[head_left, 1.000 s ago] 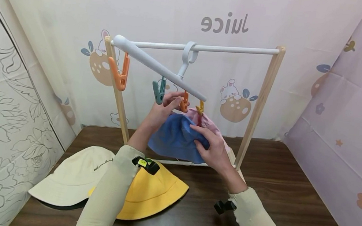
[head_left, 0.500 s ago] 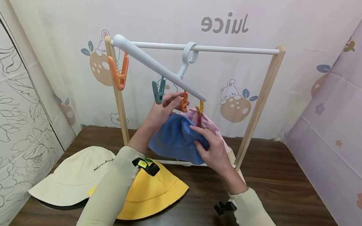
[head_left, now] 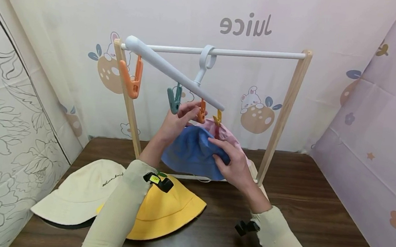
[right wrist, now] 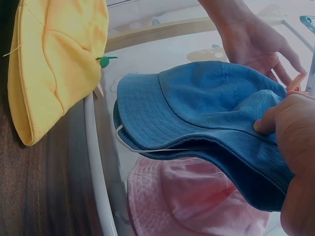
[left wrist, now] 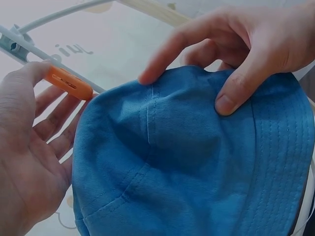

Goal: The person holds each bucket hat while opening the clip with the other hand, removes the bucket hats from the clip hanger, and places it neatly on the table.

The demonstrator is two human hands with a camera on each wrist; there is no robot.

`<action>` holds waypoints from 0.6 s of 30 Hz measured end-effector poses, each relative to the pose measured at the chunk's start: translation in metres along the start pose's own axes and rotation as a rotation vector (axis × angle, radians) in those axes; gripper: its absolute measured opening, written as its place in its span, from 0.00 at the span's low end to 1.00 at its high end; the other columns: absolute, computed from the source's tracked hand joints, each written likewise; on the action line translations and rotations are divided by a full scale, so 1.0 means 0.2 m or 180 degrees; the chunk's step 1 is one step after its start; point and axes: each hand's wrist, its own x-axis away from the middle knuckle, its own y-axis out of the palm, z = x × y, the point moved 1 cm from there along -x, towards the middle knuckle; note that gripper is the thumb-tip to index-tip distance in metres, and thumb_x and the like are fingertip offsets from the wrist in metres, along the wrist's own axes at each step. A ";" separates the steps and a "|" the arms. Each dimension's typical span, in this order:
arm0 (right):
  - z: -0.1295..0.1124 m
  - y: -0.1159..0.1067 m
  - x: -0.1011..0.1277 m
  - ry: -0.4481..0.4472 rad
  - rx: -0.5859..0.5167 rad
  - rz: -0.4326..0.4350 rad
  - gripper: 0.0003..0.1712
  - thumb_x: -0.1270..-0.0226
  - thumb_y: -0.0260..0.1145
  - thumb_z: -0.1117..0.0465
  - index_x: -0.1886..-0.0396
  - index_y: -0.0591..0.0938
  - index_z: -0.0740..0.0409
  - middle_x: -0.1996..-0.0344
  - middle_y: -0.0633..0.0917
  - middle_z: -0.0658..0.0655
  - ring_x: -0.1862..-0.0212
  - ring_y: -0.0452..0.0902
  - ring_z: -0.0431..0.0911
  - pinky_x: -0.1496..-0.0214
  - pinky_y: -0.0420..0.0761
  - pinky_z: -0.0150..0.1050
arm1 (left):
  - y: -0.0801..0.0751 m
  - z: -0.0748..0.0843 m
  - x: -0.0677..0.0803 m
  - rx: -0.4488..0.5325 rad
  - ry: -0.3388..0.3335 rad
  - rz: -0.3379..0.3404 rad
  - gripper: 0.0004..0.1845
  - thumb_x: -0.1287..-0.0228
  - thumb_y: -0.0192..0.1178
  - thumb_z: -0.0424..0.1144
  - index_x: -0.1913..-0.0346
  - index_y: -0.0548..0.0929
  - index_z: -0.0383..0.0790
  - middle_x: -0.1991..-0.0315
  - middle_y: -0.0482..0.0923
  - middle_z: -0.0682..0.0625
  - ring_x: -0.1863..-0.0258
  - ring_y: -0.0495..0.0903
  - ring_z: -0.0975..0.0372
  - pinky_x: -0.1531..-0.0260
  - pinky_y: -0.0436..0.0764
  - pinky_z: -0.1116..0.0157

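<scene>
Clipping is the step in hand: the blue hat (head_left: 192, 152) is being brought up to the orange clip (head_left: 202, 112) on the grey hanger bar (head_left: 174, 74), which hangs by its hook from the white rail of the wooden rack (head_left: 286, 108).

The left hand (head_left: 178, 121) is at that orange clip, thumb and fingers on it; the left wrist view shows the clip lying across the fingertips with the palm spread, so whether it is squeezed apart cannot be told. The right hand (head_left: 235, 165) pinches the blue hat's fabric between thumb and fingers, just below the bar, and lifts the crown toward the clip. The hat sits just under the clip, with its brim drooping toward the rack's lower rail.

A pink hat (head_left: 227, 136) already hangs just behind the blue one, from the yellow clip (head_left: 218, 118) next along the bar. Further out along the bar, a teal clip (head_left: 174, 99) and a larger orange clip (head_left: 130, 78) hang free. On the worktop (head_left: 318, 216) in front of the rack lie a cream hat (head_left: 80, 193) and a yellow hat (head_left: 167, 211), overlapping.

The next move seems to call for pressing the clip's handles so its mouth parts, feeding a fold of the hat's edge between them, then easing off while the right hand bears the weight.
</scene>
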 end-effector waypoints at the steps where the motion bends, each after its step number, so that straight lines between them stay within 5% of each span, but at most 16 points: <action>1: 0.00 0.00 0.00 0.0015 0.0008 0.0000 0.33 0.32 0.75 0.78 0.29 0.87 0.56 0.34 0.91 0.62 0.33 0.86 0.63 0.23 0.82 0.66 | 0.00 0.00 0.00 -0.0009 0.0005 -0.0001 0.23 0.11 0.56 0.38 0.22 0.80 0.35 0.33 0.86 0.29 0.46 0.90 0.61 0.43 0.89 0.57; 5: -0.01 0.00 0.00 0.0061 0.0010 -0.0001 0.32 0.31 0.76 0.77 0.29 0.87 0.56 0.35 0.92 0.61 0.34 0.87 0.62 0.23 0.83 0.64 | 0.00 -0.01 0.00 -0.0007 0.0032 0.0002 0.22 0.12 0.57 0.37 0.24 0.81 0.33 0.34 0.86 0.29 0.46 0.90 0.62 0.46 0.89 0.62; 9: 0.00 0.00 0.00 -0.0008 -0.0098 0.0033 0.32 0.33 0.76 0.78 0.30 0.87 0.58 0.36 0.92 0.63 0.36 0.87 0.65 0.23 0.76 0.75 | 0.00 -0.01 0.00 0.0024 0.0063 -0.0018 0.20 0.12 0.56 0.35 0.26 0.81 0.31 0.36 0.87 0.28 0.50 0.90 0.66 0.43 0.90 0.61; 12: 0.01 0.00 0.00 -0.0021 -0.0164 0.0053 0.32 0.33 0.75 0.79 0.30 0.87 0.58 0.37 0.92 0.64 0.36 0.87 0.65 0.15 0.76 0.57 | 0.00 -0.02 0.00 0.0019 0.0061 -0.0037 0.20 0.12 0.56 0.35 0.28 0.82 0.30 0.38 0.87 0.28 0.53 0.90 0.67 0.42 0.90 0.60; 16: 0.01 0.00 0.01 0.0029 -0.0156 0.0054 0.32 0.32 0.75 0.79 0.30 0.87 0.58 0.36 0.92 0.63 0.36 0.87 0.64 0.20 0.69 0.22 | -0.01 -0.03 0.00 -0.0003 0.0044 -0.0056 0.19 0.12 0.57 0.36 0.29 0.83 0.30 0.41 0.89 0.31 0.54 0.91 0.67 0.42 0.90 0.61; 18: 0.01 0.00 0.01 0.0042 -0.0158 0.0047 0.31 0.32 0.75 0.78 0.30 0.87 0.58 0.36 0.92 0.63 0.36 0.87 0.64 0.20 0.68 0.19 | -0.01 -0.04 0.01 -0.0007 0.0038 -0.0054 0.19 0.12 0.58 0.36 0.30 0.83 0.29 0.42 0.89 0.32 0.55 0.91 0.68 0.43 0.90 0.61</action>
